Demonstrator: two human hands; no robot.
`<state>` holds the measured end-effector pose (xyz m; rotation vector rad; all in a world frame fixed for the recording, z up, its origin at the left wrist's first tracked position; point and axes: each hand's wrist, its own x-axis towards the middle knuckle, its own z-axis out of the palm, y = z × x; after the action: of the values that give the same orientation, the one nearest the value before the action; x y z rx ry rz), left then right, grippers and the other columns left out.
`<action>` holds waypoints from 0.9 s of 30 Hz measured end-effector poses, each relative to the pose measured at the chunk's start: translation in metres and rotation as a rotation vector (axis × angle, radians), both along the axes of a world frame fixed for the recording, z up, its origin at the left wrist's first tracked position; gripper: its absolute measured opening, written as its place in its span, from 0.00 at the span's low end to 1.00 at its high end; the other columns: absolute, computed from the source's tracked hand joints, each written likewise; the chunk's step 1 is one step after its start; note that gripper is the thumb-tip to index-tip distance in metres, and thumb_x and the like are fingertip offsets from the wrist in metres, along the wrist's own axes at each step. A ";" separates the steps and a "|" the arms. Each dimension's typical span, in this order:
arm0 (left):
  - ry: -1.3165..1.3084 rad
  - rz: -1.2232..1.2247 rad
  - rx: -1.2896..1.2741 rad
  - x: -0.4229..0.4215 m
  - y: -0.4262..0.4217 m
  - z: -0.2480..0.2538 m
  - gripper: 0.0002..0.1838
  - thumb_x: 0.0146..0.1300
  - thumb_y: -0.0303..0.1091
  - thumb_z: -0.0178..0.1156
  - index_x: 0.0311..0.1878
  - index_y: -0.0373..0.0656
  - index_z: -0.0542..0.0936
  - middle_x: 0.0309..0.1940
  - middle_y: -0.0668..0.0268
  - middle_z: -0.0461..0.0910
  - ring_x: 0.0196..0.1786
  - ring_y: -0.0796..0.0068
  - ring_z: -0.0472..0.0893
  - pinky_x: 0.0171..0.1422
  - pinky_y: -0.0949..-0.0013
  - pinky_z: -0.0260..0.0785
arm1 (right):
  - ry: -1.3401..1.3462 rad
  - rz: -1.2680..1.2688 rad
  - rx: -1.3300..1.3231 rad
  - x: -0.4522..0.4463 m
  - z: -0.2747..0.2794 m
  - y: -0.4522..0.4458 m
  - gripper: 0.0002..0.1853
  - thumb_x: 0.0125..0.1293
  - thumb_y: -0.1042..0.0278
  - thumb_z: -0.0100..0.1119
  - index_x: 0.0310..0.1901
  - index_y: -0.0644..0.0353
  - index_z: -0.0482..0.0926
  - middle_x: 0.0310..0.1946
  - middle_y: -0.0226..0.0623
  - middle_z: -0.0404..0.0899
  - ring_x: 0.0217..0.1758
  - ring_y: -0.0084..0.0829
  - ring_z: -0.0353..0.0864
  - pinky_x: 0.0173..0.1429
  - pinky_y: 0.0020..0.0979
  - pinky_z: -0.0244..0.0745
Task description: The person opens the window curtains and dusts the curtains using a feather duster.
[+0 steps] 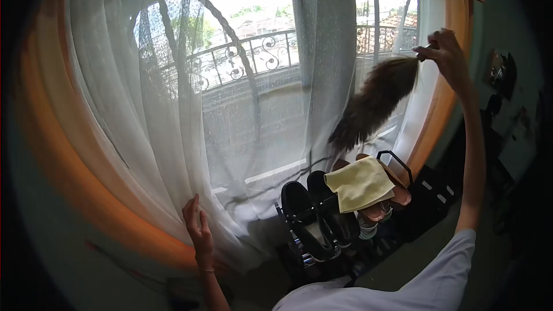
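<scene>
In the upper right, my right hand [446, 55] is closed round the short handle of a dark brown feather duster [377, 101]. The duster's feathers hang down and to the left, in front of the sheer curtain. Low on the left, my left hand [199, 227] is raised with its fingers stretched out. It lies against or just in front of the white sheer curtain [161, 132]; whether it touches the fabric I cannot tell. Beneath the duster, a folded yellow cloth [360, 184] rests on shoes, beside a pair of black shoes [299, 210].
A shoe rack [299, 250] with several shoes stands below the window. Orange drapes [124, 233] edge the curtain on both sides. A balcony railing [247, 55] shows through the sheer fabric. Dark items [429, 196] stand right of the rack.
</scene>
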<state>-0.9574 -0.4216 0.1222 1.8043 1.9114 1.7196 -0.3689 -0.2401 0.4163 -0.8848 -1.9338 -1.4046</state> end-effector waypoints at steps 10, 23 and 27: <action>-0.046 -0.006 0.013 0.073 0.001 -0.010 0.30 0.67 0.37 0.60 0.70 0.37 0.65 0.63 0.51 0.65 0.65 0.55 0.65 0.69 0.57 0.58 | 0.740 0.074 -0.025 0.133 -0.068 -0.015 0.17 0.73 0.64 0.55 0.61 0.53 0.79 0.45 0.38 0.79 0.48 0.35 0.79 0.53 0.36 0.72; -0.150 -0.184 -0.176 0.188 0.022 0.000 0.38 0.64 0.42 0.65 0.73 0.41 0.61 0.75 0.46 0.42 0.78 0.46 0.46 0.79 0.49 0.42 | 1.052 0.549 -0.369 -0.165 -0.193 0.016 0.26 0.76 0.68 0.46 0.73 0.55 0.60 0.27 0.40 0.75 0.23 0.32 0.76 0.28 0.33 0.72; -0.032 -0.180 -0.222 0.201 0.014 0.008 0.36 0.63 0.37 0.66 0.71 0.40 0.63 0.75 0.44 0.42 0.78 0.43 0.46 0.79 0.48 0.42 | 0.881 0.367 -0.350 -0.162 -0.210 0.039 0.28 0.75 0.70 0.48 0.74 0.51 0.59 0.30 0.48 0.78 0.26 0.47 0.80 0.31 0.39 0.74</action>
<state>-0.7567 -0.4072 0.1302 1.7927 1.7829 1.4110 -0.5306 -0.2007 0.2065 -1.0064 -1.5256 -0.3421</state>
